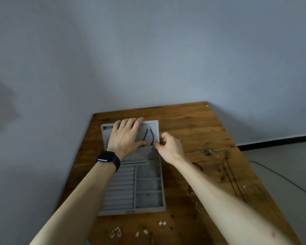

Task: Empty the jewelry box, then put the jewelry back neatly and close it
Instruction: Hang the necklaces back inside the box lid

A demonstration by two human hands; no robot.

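Jewelry box (148, 183): a grey, felt-lined box is laid open on the wooden bench (193, 128), its lid (154, 125) folded back toward the wall.
Tray: ring rolls are seen on the left side and three square compartments on the right; one small dark piece (148, 194) is seen in the nearest right compartment.
Left hand (125, 137): it is pressed flat on the inside of the lid, fingers (137, 123) spread and open, nothing gripped; a ring is worn on one finger and a black watch (108, 159) on the wrist.
Right hand (168, 145): it is held at the lid's right edge, thumb and forefinger pinched together at the lower end of the necklace.
Necklace (148, 136): a dark cord is hung as a narrow loop from a hook near the top of the lid's lining.
Loose jewelry: two pearl studs (162, 223), a pair of clear drop earrings (115, 232) and a pair of gold leaf earrings (142, 231) are laid on the bench in front of the box.
Right of the box: another dark cord (230, 175) is laid on the bench, well apart from the box.
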